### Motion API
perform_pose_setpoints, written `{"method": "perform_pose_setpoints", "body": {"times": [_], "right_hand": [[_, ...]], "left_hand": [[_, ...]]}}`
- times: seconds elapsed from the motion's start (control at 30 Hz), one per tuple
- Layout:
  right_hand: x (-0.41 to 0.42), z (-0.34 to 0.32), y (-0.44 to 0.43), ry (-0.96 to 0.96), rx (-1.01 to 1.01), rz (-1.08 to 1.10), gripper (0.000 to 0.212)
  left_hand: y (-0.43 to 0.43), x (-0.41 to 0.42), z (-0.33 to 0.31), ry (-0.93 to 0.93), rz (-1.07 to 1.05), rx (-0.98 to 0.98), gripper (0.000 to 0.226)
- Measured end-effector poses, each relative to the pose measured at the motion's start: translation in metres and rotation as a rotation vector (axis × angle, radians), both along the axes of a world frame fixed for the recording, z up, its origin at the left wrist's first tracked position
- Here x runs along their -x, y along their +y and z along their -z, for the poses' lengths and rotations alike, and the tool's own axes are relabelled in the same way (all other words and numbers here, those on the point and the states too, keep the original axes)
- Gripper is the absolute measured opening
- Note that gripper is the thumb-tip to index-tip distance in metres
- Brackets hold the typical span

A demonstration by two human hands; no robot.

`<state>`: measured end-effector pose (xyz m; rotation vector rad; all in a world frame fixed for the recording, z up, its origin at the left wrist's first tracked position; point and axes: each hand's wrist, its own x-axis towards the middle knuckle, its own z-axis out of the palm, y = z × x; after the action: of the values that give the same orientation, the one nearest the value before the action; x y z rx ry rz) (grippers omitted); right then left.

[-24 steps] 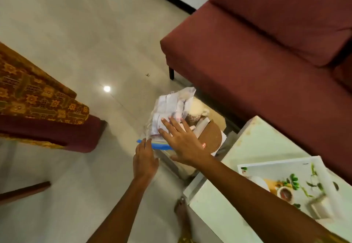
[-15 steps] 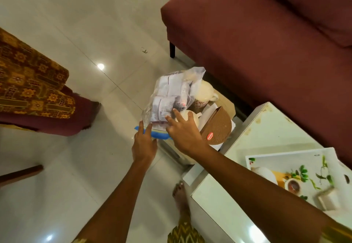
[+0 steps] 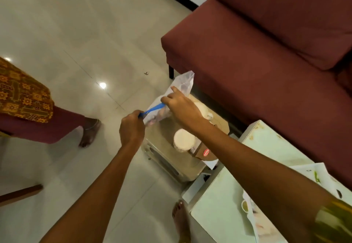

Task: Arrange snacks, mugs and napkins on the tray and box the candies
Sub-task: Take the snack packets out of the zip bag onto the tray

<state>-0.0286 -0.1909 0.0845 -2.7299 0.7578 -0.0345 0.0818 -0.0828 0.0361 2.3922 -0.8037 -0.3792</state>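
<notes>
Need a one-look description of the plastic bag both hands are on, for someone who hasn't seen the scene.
Find the maroon sofa; at its front corner stands a low beige stand holding a white mug and a brown carton. Just over it, the left hand and right hand hold the clear plastic bag. It alone is see-through, with a blue zip strip along its edge.

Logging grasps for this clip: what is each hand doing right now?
Left hand: grips the blue zip strip.
Right hand: pinches the plastic bag.
</notes>
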Motion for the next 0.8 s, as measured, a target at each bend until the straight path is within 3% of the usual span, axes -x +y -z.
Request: {"method": "perform_pose_setpoints", "body": {"times": [0.2,0.37,0.57,0.8], "right_hand": [[0.023,-0.099,-0.022,-0.362,-0.01,0.22,0.029],[0.082,-0.164,-0.013,-0.689,0.057,0.381,0.019],[0.173,-0.206,0.0,-0.832,0.113,0.595,0.016],[0.283,-0.214,0.049,-0.837,0.035,0.744,0.047]], "left_hand": [[-0.013,0.011,-0.105,-0.207,0.004,0.223,0.021],[-0.018,0.058,-0.184,-0.214,0.15,0.388,0.02],[-0.012,0.139,-0.232,-0.143,0.264,0.475,0.02],[0.005,0.248,-0.25,-0.107,0.282,0.416,0.023]]}}
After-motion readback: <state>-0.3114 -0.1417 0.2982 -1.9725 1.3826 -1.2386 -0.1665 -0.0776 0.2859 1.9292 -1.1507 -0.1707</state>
